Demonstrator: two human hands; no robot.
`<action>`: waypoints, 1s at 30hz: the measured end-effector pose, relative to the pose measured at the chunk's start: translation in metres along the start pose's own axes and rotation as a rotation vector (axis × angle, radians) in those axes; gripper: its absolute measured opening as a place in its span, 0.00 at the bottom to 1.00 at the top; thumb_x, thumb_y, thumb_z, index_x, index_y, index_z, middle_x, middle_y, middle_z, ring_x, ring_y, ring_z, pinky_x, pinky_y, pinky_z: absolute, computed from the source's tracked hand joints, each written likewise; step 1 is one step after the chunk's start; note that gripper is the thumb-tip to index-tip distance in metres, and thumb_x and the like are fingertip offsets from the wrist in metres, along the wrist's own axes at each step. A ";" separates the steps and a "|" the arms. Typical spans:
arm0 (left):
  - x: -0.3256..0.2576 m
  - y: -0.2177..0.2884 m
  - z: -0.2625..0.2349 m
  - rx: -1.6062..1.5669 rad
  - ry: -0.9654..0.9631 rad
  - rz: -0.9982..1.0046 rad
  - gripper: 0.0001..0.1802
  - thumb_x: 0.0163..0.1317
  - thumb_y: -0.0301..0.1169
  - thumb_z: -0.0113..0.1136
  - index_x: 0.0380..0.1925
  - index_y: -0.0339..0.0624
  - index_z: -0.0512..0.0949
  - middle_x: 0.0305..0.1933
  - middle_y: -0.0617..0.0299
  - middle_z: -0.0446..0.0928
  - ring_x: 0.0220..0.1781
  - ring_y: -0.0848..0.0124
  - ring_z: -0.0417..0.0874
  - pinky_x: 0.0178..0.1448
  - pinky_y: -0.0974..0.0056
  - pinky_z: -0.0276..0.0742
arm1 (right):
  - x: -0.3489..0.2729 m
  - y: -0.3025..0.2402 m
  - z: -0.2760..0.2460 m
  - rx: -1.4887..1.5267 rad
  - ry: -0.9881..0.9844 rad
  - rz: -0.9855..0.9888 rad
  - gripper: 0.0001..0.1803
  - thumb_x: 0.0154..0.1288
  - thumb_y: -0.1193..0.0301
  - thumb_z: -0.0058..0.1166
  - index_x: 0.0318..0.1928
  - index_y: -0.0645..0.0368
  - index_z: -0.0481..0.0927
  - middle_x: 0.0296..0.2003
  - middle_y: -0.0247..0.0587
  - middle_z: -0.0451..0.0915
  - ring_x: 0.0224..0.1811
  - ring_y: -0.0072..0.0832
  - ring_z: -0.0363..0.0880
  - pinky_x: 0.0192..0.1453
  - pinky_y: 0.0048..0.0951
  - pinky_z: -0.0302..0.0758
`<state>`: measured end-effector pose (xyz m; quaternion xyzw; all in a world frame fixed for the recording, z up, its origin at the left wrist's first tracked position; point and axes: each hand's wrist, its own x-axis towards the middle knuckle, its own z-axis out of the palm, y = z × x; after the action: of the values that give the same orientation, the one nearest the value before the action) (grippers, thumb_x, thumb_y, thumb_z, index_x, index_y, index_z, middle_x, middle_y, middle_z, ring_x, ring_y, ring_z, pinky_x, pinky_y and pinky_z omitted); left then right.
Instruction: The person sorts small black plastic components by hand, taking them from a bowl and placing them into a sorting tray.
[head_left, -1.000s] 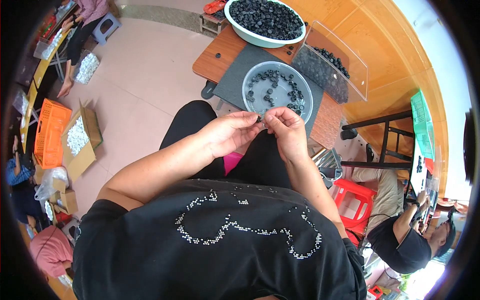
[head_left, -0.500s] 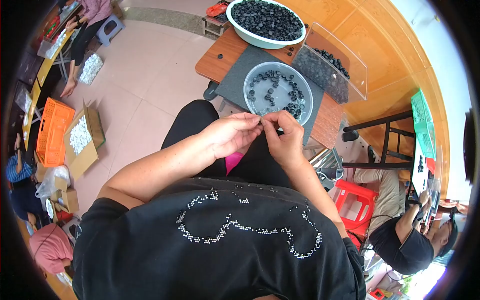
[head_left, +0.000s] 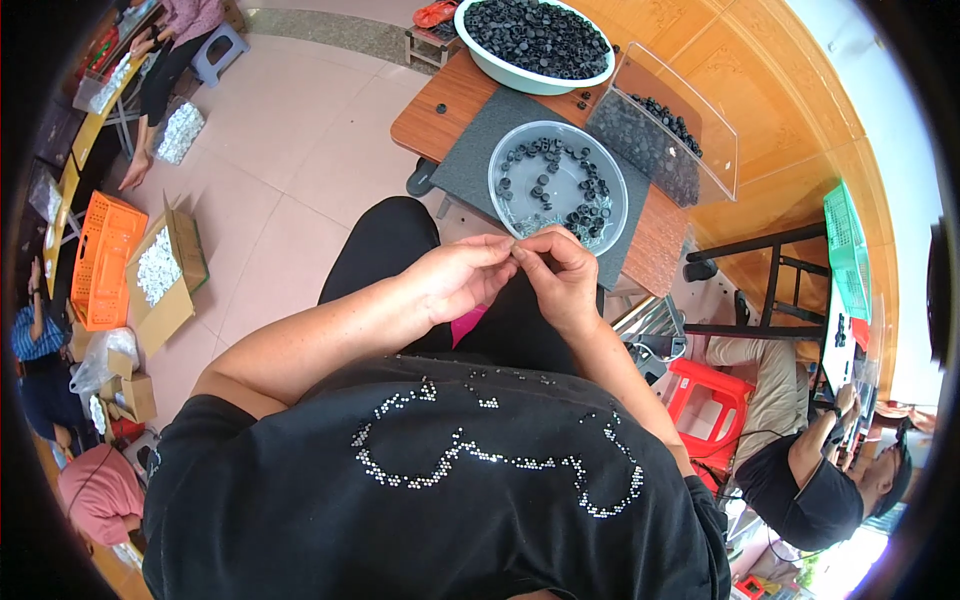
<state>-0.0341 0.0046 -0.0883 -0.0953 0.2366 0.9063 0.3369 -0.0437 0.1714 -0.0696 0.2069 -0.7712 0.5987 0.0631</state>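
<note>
My left hand (head_left: 462, 278) and my right hand (head_left: 560, 281) meet fingertip to fingertip above my lap. Thumbs and forefingers of both are pinched together at one spot; whatever they hold is too small and covered to name. Just beyond them stands a clear round tub (head_left: 557, 192) on a dark grey mat (head_left: 467, 150). Small black round caps (head_left: 541, 183) lie scattered in it, with a heap of thin clear bits (head_left: 590, 220) on the side nearest my right hand.
Behind the tub, a pale basin (head_left: 530, 84) brims with black caps on the brown table (head_left: 425, 125). A clear box (head_left: 665, 145) of caps leans at right. A red stool (head_left: 708, 405) and a seated co-worker (head_left: 810, 490) are to the right; cartons (head_left: 165, 275) and an orange crate (head_left: 105, 260) sit left.
My joined fingertips have shifted slightly left and toward my body, and the right hand's grip has turned a little. The tub and the other containers stay in place.
</note>
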 end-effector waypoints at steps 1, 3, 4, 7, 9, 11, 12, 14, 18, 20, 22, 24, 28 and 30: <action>0.004 0.001 -0.002 0.018 0.026 0.015 0.11 0.65 0.30 0.52 0.45 0.38 0.73 0.41 0.64 0.75 0.42 0.77 0.76 0.48 0.75 0.74 | 0.000 0.001 0.002 0.001 0.015 0.023 0.03 0.52 0.82 0.58 0.29 0.64 0.79 0.28 0.37 0.76 0.29 0.18 0.74 0.28 0.20 0.71; 0.007 0.001 -0.006 0.033 0.052 0.029 0.12 0.64 0.30 0.53 0.46 0.39 0.73 0.41 0.64 0.75 0.42 0.77 0.75 0.47 0.75 0.74 | 0.000 0.001 0.006 0.001 0.028 0.048 0.04 0.52 0.83 0.58 0.30 0.64 0.79 0.30 0.38 0.76 0.30 0.19 0.75 0.29 0.20 0.72; 0.007 0.001 -0.008 0.043 0.064 0.023 0.13 0.64 0.31 0.53 0.47 0.39 0.73 0.42 0.64 0.75 0.43 0.76 0.75 0.48 0.73 0.74 | 0.000 0.001 0.007 -0.067 0.009 0.038 0.05 0.52 0.83 0.58 0.31 0.64 0.79 0.32 0.38 0.77 0.31 0.21 0.75 0.30 0.21 0.72; 0.007 0.003 -0.013 0.062 0.104 -0.008 0.14 0.65 0.31 0.52 0.49 0.39 0.72 0.44 0.62 0.75 0.43 0.75 0.76 0.49 0.71 0.74 | 0.000 0.008 0.009 -0.163 -0.030 0.021 0.07 0.52 0.84 0.57 0.33 0.64 0.78 0.33 0.39 0.77 0.31 0.23 0.76 0.31 0.21 0.73; 0.007 0.004 -0.014 0.072 0.130 -0.032 0.15 0.65 0.31 0.51 0.50 0.39 0.71 0.44 0.62 0.76 0.43 0.73 0.77 0.48 0.69 0.74 | 0.003 0.013 0.009 -0.193 -0.048 0.015 0.07 0.51 0.83 0.57 0.33 0.64 0.78 0.33 0.40 0.78 0.30 0.24 0.76 0.31 0.22 0.73; 0.004 0.007 -0.010 0.087 0.150 -0.044 0.14 0.65 0.31 0.51 0.50 0.40 0.72 0.44 0.60 0.76 0.43 0.71 0.77 0.47 0.68 0.74 | 0.012 0.018 0.004 -0.284 -0.061 0.078 0.07 0.51 0.82 0.57 0.34 0.64 0.78 0.31 0.41 0.78 0.29 0.24 0.76 0.32 0.22 0.73; 0.004 0.007 -0.014 0.085 0.149 -0.042 0.14 0.65 0.31 0.51 0.50 0.40 0.72 0.44 0.60 0.76 0.43 0.71 0.77 0.47 0.68 0.74 | 0.019 0.024 0.001 -0.321 -0.049 0.070 0.08 0.51 0.81 0.56 0.35 0.64 0.78 0.31 0.43 0.78 0.28 0.27 0.77 0.32 0.25 0.74; 0.007 0.007 -0.025 0.110 0.225 -0.082 0.14 0.64 0.31 0.52 0.49 0.41 0.72 0.43 0.58 0.77 0.42 0.70 0.77 0.46 0.68 0.74 | 0.036 0.041 -0.004 -0.383 -0.023 0.075 0.10 0.50 0.78 0.56 0.36 0.62 0.80 0.30 0.47 0.78 0.29 0.36 0.78 0.35 0.31 0.75; 0.011 0.006 -0.037 0.124 0.266 -0.119 0.14 0.64 0.30 0.51 0.49 0.41 0.72 0.41 0.58 0.77 0.41 0.70 0.77 0.44 0.68 0.73 | 0.063 0.076 -0.010 -0.593 -0.142 0.025 0.10 0.50 0.75 0.56 0.36 0.59 0.82 0.32 0.49 0.78 0.34 0.46 0.78 0.41 0.39 0.75; 0.011 0.009 -0.038 0.146 0.286 -0.123 0.14 0.63 0.28 0.51 0.48 0.41 0.73 0.40 0.58 0.77 0.40 0.70 0.77 0.43 0.68 0.73 | 0.070 0.080 -0.004 -0.633 -0.164 0.004 0.10 0.50 0.75 0.57 0.36 0.58 0.82 0.32 0.49 0.78 0.36 0.45 0.78 0.42 0.39 0.75; 0.012 0.011 -0.041 0.151 0.301 -0.115 0.14 0.63 0.28 0.51 0.48 0.41 0.73 0.40 0.58 0.77 0.39 0.70 0.77 0.42 0.68 0.72 | 0.073 0.082 0.001 -0.673 -0.184 -0.016 0.10 0.50 0.74 0.57 0.36 0.57 0.82 0.32 0.48 0.77 0.37 0.44 0.78 0.43 0.39 0.75; 0.012 0.013 -0.044 0.158 0.315 -0.109 0.14 0.63 0.27 0.50 0.48 0.40 0.73 0.40 0.58 0.77 0.39 0.70 0.77 0.42 0.68 0.72 | 0.075 0.083 0.004 -0.754 -0.245 0.013 0.09 0.50 0.73 0.57 0.35 0.57 0.82 0.33 0.47 0.77 0.39 0.43 0.77 0.45 0.39 0.74; 0.011 0.015 -0.050 0.153 0.319 -0.085 0.14 0.62 0.26 0.50 0.48 0.37 0.73 0.41 0.57 0.77 0.40 0.68 0.77 0.44 0.68 0.75 | 0.074 0.078 0.008 -0.817 -0.251 0.025 0.08 0.50 0.72 0.56 0.33 0.59 0.81 0.33 0.47 0.77 0.40 0.43 0.77 0.45 0.40 0.74; 0.012 0.017 -0.046 0.156 0.313 -0.081 0.14 0.62 0.26 0.51 0.47 0.37 0.73 0.40 0.57 0.77 0.40 0.69 0.77 0.44 0.68 0.75 | 0.072 0.078 0.002 -0.707 -0.156 -0.048 0.07 0.50 0.73 0.57 0.32 0.60 0.80 0.31 0.46 0.77 0.36 0.40 0.77 0.41 0.37 0.75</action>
<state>-0.0532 -0.0226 -0.1264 -0.2183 0.3516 0.8451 0.3385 -0.1395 0.1670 -0.1149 0.2355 -0.9279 0.2760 0.0859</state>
